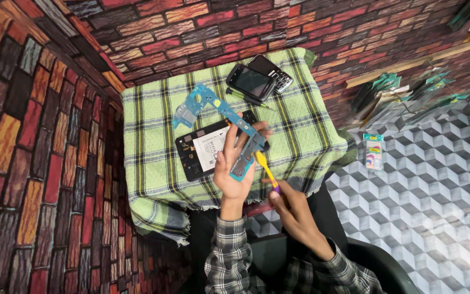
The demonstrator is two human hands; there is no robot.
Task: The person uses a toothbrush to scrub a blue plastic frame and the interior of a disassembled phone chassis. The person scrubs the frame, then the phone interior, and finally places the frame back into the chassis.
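Note:
My left hand [235,171] holds a long blue circuit board [229,117] by its near end, lifting it over an opened black phone body [205,147] with a white battery inside. My right hand [295,209] grips a yellow pry tool with a purple handle [266,170], its tip touching the board's near end. The phone body lies on a small table covered with a green plaid cloth [153,136].
Two dark phones [257,79] lie stacked at the table's far edge, with a thin screwdriver [246,98] beside them. A brick-pattern wall runs along the left and back. Small packets [373,151] lie on the cube-pattern floor at right, with more packaged items [403,92] beyond.

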